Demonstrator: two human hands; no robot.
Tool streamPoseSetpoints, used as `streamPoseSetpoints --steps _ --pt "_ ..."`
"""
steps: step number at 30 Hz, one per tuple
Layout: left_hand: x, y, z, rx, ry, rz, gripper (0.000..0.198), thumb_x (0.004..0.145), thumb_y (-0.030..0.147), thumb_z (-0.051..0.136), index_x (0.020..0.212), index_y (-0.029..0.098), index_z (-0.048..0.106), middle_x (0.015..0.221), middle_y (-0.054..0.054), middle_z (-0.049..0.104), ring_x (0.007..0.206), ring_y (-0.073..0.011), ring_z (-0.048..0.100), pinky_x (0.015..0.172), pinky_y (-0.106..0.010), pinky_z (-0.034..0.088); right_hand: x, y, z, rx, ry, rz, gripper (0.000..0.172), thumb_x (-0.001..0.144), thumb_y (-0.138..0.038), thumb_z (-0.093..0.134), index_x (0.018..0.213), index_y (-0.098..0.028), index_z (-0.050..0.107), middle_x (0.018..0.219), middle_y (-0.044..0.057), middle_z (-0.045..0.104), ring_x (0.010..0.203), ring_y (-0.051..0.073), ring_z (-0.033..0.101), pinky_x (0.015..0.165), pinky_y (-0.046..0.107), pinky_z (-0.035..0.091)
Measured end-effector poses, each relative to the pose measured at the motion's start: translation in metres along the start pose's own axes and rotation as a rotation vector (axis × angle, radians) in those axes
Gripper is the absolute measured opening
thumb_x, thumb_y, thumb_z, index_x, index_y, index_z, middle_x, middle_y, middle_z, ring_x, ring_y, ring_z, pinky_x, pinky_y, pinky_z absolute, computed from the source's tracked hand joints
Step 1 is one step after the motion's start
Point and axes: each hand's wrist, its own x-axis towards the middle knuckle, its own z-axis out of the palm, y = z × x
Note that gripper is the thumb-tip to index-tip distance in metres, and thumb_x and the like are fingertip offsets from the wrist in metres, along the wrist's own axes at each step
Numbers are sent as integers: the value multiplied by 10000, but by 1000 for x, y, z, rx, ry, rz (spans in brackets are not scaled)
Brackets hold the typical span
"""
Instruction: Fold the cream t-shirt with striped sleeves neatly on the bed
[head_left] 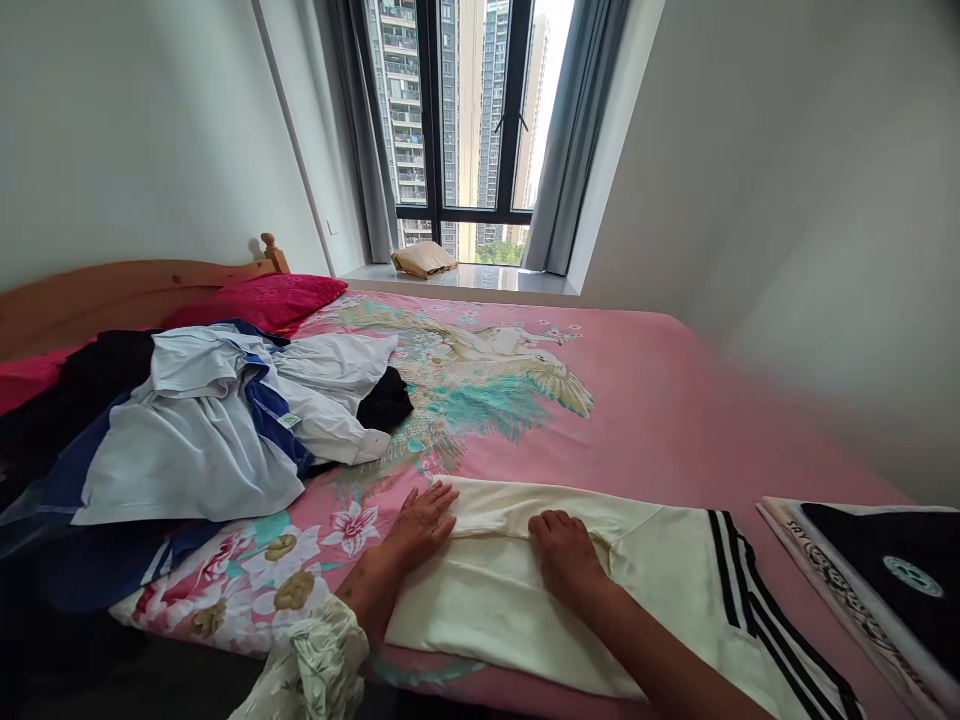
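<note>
Under both hands (pixel 421 524) (pixel 566 556), cream garment (pixel 502 600)

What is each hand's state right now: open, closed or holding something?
Left hand: open, palm down at the cream garment's edge.
Right hand: curled on the cream garment; whether it grips cannot be told.

a bed (pixel 652 420) with a wooden headboard (pixel 150 277) is covered by a pink sheet (pixel 525 450) printed with flowers and a pale bird. on it, a red pillow (pixel 277 300) lies far left, and a heap of white, blue and black clothes (pixel 217 430) nearer on the left. a cream garment (pixel 660 555) with black stripes lies along the near edge, a folded stack (pixel 885 610) topped in black at near right.
</note>
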Motion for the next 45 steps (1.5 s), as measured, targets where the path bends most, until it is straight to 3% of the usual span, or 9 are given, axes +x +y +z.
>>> streamPoseSetpoints --steps 5,13,17,21,25,28,34,41,45 --pt "-8 4 -2 25 -175 33 790 703 617 567 1386 303 324 1497 -71 270 1386 -283 198 1102 -568 97 4 27 -8 -65 -40 -12 235 782 -39 431 891 -156 603 913 103 608 862 213 534 759 312 314" --pt "1 7 -15 73 -168 18 445 816 550 462 1190 343 584 1434 -76 400 1348 -285 301 1075 -539 236 -11 34 -27 34 -81 -54 250 716 -47 471 835 -188 640 857 48 641 837 178 562 759 271 354" --pt "20 35 -7 121 -45 27 438 914 324 273 1243 240 550 1426 -55 423 1370 -178 259 1130 -409 178 5 12 -32 153 71 13 334 838 -108 372 1067 -173 606 1110 74 618 1045 165 523 964 266 311" --pt "28 55 12 155 -37 13 501 886 386 340 1365 251 389 1498 -30 284 1398 -201 172 1136 -493 49 25 -6 -13 220 5 29 489 922 -321 314 1377 -148 366 1473 103 302 1368 217 204 1117 398 78" --pt "24 39 23 188 -31 -166 767 808 615 362 1416 154 285 1507 -155 207 1390 -347 139 1056 -658 19 39 11 9 213 -203 265 747 868 -587 323 1450 -138 188 1526 141 86 1403 272 7 1091 510 -60" --pt "22 25 26 199 -30 -231 847 784 676 322 1433 140 230 1519 -150 158 1399 -339 96 1069 -630 -1 44 24 14 208 -225 404 799 858 -620 293 1459 -123 124 1528 153 24 1399 276 -55 1077 523 -93" --pt "18 5 22 176 -38 -214 819 769 669 382 1431 209 242 1528 -93 146 1407 -291 94 1099 -571 -13 29 19 29 237 -183 124 684 882 -616 213 1461 -269 103 1542 51 -2 1401 218 -89 1078 501 -116" --pt "-33 -32 -5 119 54 -252 527 907 350 232 1341 123 428 1435 -144 381 1353 -245 297 1108 -502 210 21 -2 19 239 -201 181 674 900 -574 233 1463 -223 114 1538 81 7 1404 243 -53 1073 545 -100" --pt "-87 -19 0 67 94 -209 496 919 387 266 1376 223 369 1445 -65 386 1347 -205 311 1122 -493 197 7 -52 13 266 -68 -49 634 922 -549 195 1461 -220 131 1536 57 31 1406 216 -59 1093 528 -84"
